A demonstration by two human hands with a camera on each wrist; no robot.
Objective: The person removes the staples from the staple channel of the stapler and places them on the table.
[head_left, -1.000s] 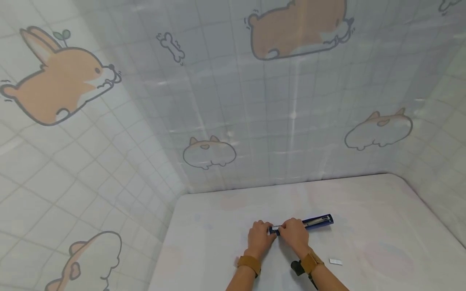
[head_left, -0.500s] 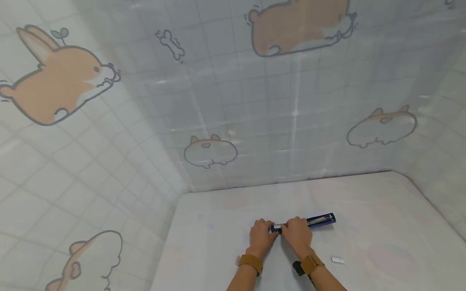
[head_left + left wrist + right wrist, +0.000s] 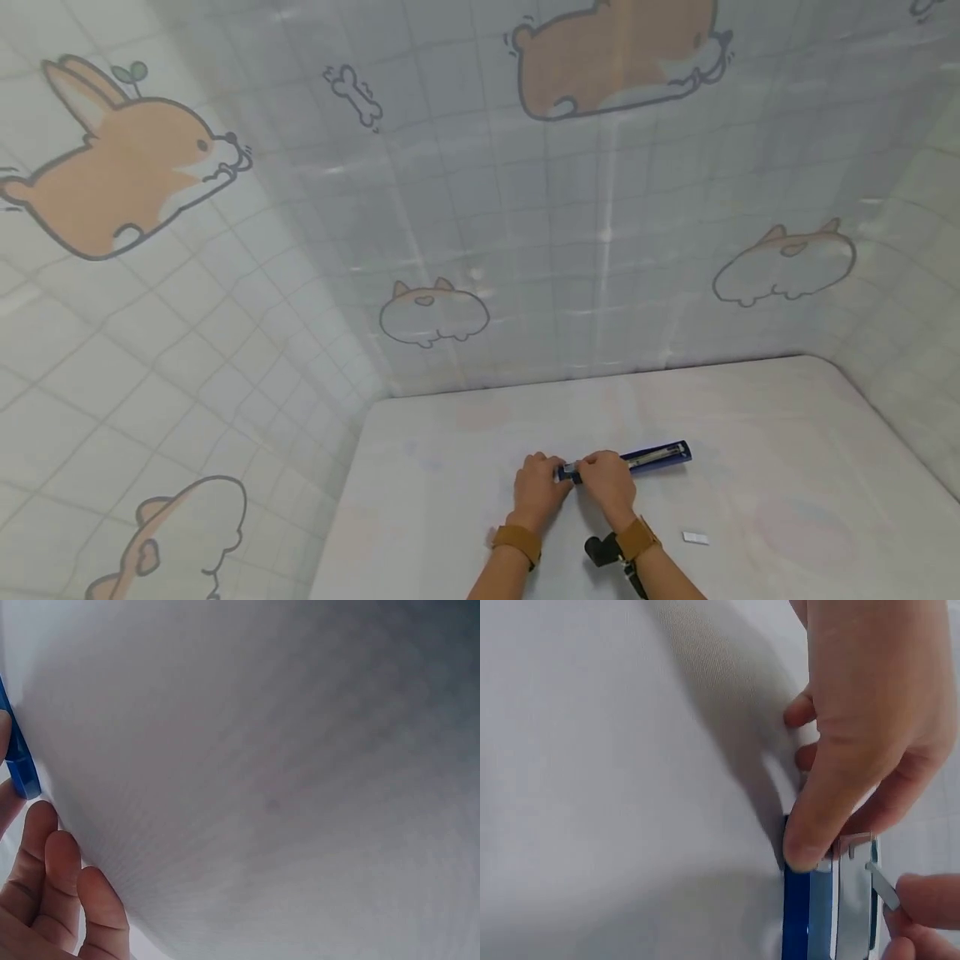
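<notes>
An opened blue stapler (image 3: 660,456) lies slantwise on the white surface, its metal channel showing to the right of the hands. My left hand (image 3: 536,492) holds its left end; in the right wrist view the thumb (image 3: 806,851) presses on the blue side. In the left wrist view, a blue end of the stapler (image 3: 24,776) shows beside the fingertips. My right hand (image 3: 609,483) is over the stapler's middle, hiding part of it. Its fingers (image 3: 934,900) pinch a short silver staple strip (image 3: 883,886), tilted against the metal part.
Another small silver-white strip (image 3: 695,538) lies on the table (image 3: 450,467) to the right of the right wrist. A pale fabric wall (image 3: 555,217) with cartoon dogs rises behind and on both sides. A wristband (image 3: 516,542) is worn on each arm.
My right hand has shifted slightly left along the stapler and its wrist has turned, swinging the black wrist piece left. The left hand keeps its hold on the stapler's end.
</notes>
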